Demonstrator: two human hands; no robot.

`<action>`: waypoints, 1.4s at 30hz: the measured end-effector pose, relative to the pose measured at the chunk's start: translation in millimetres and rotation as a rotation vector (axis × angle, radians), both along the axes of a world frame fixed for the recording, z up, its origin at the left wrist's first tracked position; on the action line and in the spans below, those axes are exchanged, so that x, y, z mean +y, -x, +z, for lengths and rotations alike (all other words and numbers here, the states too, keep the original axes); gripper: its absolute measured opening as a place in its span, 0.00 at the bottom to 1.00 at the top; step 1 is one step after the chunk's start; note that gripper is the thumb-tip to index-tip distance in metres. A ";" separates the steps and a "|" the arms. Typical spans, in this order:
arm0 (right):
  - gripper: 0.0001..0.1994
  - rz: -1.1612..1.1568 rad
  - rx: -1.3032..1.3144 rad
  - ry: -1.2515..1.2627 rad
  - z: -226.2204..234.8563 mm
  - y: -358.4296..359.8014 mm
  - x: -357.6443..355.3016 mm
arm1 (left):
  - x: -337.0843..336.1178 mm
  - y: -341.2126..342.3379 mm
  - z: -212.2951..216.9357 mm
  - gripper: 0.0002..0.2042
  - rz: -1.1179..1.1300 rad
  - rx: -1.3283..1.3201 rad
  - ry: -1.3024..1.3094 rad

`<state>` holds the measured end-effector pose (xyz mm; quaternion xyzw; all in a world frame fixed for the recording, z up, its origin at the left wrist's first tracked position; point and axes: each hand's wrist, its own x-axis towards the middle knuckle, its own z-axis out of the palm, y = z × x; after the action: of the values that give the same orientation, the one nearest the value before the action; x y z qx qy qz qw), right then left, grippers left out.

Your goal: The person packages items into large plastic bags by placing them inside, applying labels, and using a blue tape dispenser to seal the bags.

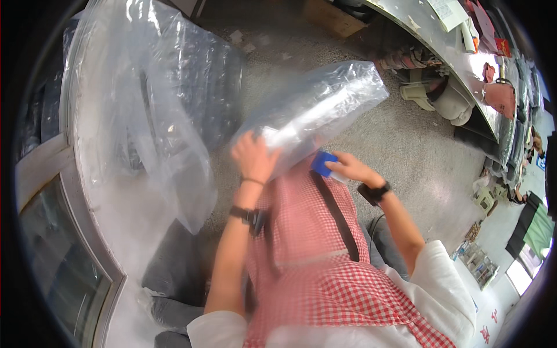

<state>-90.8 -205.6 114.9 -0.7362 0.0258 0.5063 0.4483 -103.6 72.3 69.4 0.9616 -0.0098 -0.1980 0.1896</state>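
A clear plastic bag slants up and right in front of me, its film shiny and creased. My left hand is over its near left end, fingers spread and somewhat blurred; I cannot tell how firmly it presses. My right hand is closed around a small blue plastic object just below the bag's near edge. Something whitish and clear shows under those fingers, but the object's exact kind is unclear. Beneath both hands is my red-and-white checked apron, with a dark strap down it.
Large sheets of clear plastic cover dark stacked goods at the left, beside a framed glass panel. A curved-looking table with papers stands at the upper right, a pale cap-like item under it. Scraps lie on the speckled floor.
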 end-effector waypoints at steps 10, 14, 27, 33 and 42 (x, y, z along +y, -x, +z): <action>0.22 -0.339 -0.468 0.013 -33.6 -34.5 161.8 | -33.8 65.6 -32.5 0.24 0.435 -0.124 0.204; 0.21 -0.364 -0.331 -0.170 3.7 -11.1 155.1 | -9.3 49.6 -56.7 0.15 0.466 -0.263 0.157; 0.19 -0.019 -0.452 0.057 -42.2 57.9 96.1 | 62.8 -45.9 -74.0 0.13 0.448 -0.366 0.115; 0.21 -0.075 -0.511 0.456 -108.6 37.8 112.3 | 47.4 -41.9 -87.3 0.14 0.411 -0.352 0.148; 0.22 -0.310 -1.204 0.944 -13.9 -170.3 -196.1 | 17.7 6.9 -71.2 0.15 0.423 -0.253 0.098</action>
<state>79.6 -401.8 101.0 -0.9850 0.0936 -0.1134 0.0900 -110.5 90.0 -1.8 0.9492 0.1582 -0.0311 0.2703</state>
